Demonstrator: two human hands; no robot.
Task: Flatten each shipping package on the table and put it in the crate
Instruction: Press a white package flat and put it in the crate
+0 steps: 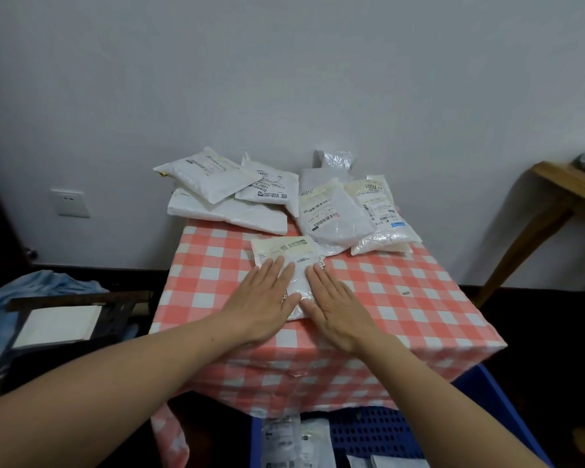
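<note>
Both hands lie flat with straight fingers close together, pressing down on a white shipping package [284,249]: the left hand [262,295] on its left part, the right hand [335,302] on its right. The package lies near the middle of a small table [402,298] covered with a red and white checked cloth. More white packages sit at the far edge, overlapping, in a left pile [223,197] and a right pile [345,207]. A blue perforated crate [379,430] stands on the floor at the table's near side, with flat packages [284,440] in it. Behind is a plain pale wall [284,62] with a socket [71,202] low on the left. A wooden table [554,194] stands far right; a blue cloth [31,292] lies at the left.
</note>
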